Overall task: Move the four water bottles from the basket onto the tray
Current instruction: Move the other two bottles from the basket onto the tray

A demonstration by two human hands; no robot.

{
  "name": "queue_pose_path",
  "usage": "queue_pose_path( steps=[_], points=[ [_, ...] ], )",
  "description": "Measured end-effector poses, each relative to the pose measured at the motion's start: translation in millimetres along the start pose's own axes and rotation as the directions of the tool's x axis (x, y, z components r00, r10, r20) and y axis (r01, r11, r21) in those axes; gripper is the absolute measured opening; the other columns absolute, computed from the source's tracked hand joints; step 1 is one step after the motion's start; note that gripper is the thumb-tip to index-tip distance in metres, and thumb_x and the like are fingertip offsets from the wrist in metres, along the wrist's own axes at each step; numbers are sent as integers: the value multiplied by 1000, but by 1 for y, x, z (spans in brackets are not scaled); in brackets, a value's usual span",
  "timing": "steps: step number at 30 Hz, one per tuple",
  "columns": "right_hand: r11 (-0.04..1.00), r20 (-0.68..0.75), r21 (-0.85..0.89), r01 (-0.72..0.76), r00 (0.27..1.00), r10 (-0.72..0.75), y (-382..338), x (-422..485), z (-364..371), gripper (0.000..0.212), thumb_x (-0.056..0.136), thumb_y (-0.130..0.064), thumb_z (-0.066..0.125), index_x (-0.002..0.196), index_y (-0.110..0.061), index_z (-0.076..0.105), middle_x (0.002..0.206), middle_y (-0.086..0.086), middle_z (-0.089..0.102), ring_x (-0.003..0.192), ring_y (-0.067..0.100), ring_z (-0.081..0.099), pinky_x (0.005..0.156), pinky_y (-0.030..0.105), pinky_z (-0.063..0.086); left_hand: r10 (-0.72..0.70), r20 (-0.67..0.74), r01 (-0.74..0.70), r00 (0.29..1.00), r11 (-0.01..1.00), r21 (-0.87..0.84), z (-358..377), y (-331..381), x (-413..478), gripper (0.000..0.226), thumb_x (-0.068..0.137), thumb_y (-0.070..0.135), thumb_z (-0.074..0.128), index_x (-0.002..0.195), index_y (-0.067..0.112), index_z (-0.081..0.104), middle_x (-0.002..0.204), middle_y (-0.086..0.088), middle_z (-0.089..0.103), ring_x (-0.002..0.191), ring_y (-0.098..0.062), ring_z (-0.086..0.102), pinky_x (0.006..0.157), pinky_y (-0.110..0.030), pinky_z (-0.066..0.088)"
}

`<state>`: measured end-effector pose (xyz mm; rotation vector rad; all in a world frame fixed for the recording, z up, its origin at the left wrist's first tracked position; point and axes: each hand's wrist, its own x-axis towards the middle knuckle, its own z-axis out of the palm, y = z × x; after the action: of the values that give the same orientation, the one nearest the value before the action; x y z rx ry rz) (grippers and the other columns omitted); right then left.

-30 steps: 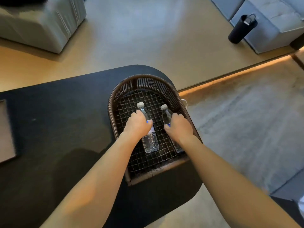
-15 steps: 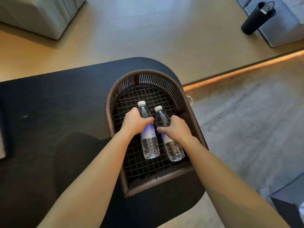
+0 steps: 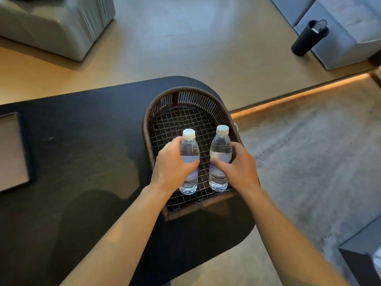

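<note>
Two clear water bottles with white caps and pale blue labels are held above the floor of a dark woven basket (image 3: pixel 186 93) on the black table. My left hand (image 3: pixel 172 168) is shut on the left bottle (image 3: pixel 189 147). My right hand (image 3: pixel 239 168) is shut on the right bottle (image 3: pixel 220 149). Both bottles are nearly upright, caps tilted away from me. No other bottle shows in the basket. The tray (image 3: pixel 11 151) lies flat at the table's far left edge, partly cut off by the frame.
The black table (image 3: pixel 82 162) has a rounded right end, and the basket sits close to it. A grey sofa (image 3: pixel 55 25) is beyond on the left, a dark flask (image 3: pixel 309 38) on a grey cushion at the upper right, and a grey rug on the floor to the right.
Both hands closed on the lying bottles, then raised them from the basket floor and tipped them nearly upright. The two bottles have moved a little apart.
</note>
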<state>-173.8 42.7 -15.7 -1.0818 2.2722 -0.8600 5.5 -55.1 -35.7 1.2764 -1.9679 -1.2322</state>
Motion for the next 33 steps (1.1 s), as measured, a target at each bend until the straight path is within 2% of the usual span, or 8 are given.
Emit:
queue_pose_path(
  steps=[2, 6, 10, 14, 19, 25, 28, 33],
  points=[
    [999, -38, 23, 34, 999, -33, -9, -18, -5, 47, 78, -38, 87, 117, -31, 62, 101, -23, 67, 94, -10, 64, 76, 9, 49, 59, -34, -58, 998, 998, 30, -6, 8, -17, 58, 78, 37, 86, 130, 23, 62, 114, 9, 69, 104, -8, 67, 86, -33, 59],
    [991, -123, 57, 122, 986, -115, -33, -60, -14, 55, 80, -33, 88, 126, -27, 58, 119, -7, 69, 105, 7, 67, 90, 31, 59, 152, -121, -144, 981, 987, 71, -27, 27, -52, 71, 78, 35, 88, 139, 17, 59, 128, 1, 68, 115, -14, 65, 95, -31, 57],
    [980, -194, 50, 192, 964, -179, -58, -105, -24, 63, 79, -29, 89, 132, -24, 56, 128, 0, 68, 114, 15, 66, 95, 38, 59, 217, -198, -204, 956, 976, 81, -61, 50, -94, 73, 78, 35, 88, 141, 17, 57, 134, -2, 66, 119, -16, 65, 96, -33, 56],
    [962, -228, 98, 255, 947, -228, -76, -155, -28, 64, 78, -31, 89, 131, -29, 54, 130, -5, 67, 112, 8, 65, 91, 24, 57, 275, -241, -247, 931, 959, 141, -101, 66, -149, 70, 76, 32, 89, 137, 16, 58, 127, -4, 68, 112, -18, 67, 91, -34, 58],
    [933, -191, 185, 310, 942, -275, -92, -216, -16, 61, 76, -34, 91, 121, -40, 51, 109, -36, 55, 97, -24, 56, 76, -2, 44, 307, -239, -246, 921, 935, 254, -148, 61, -223, 67, 73, 30, 92, 131, 16, 61, 118, -4, 70, 103, -16, 68, 87, -31, 58],
    [897, -80, 320, 306, 952, -296, -108, -262, 29, 57, 73, -32, 93, 116, -40, 56, 102, -31, 65, 101, -18, 61, 75, 2, 47, 258, -311, -152, 915, 933, 326, -188, 26, -289, 69, 72, 32, 92, 131, 18, 60, 119, 0, 69, 102, -15, 66, 87, -35, 59],
    [889, -23, 346, 298, 950, -310, -120, -277, 58, 54, 73, -32, 93, 108, -47, 55, 99, -38, 66, 100, -17, 61, 73, 2, 47, 219, -331, -104, 918, 938, 331, -210, 6, -308, 66, 73, 32, 91, 130, 22, 59, 117, 3, 68, 101, -13, 66, 87, -35, 59],
    [875, 54, 344, 340, 924, -379, -150, -289, 109, 60, 74, -32, 91, 119, -41, 53, 107, -29, 65, 104, -15, 61, 77, 5, 51, 146, -427, -5, 893, 949, 315, -251, -23, -327, 64, 74, 31, 90, 129, 26, 57, 118, 5, 68, 103, -11, 66, 88, -34, 58]
  ],
)
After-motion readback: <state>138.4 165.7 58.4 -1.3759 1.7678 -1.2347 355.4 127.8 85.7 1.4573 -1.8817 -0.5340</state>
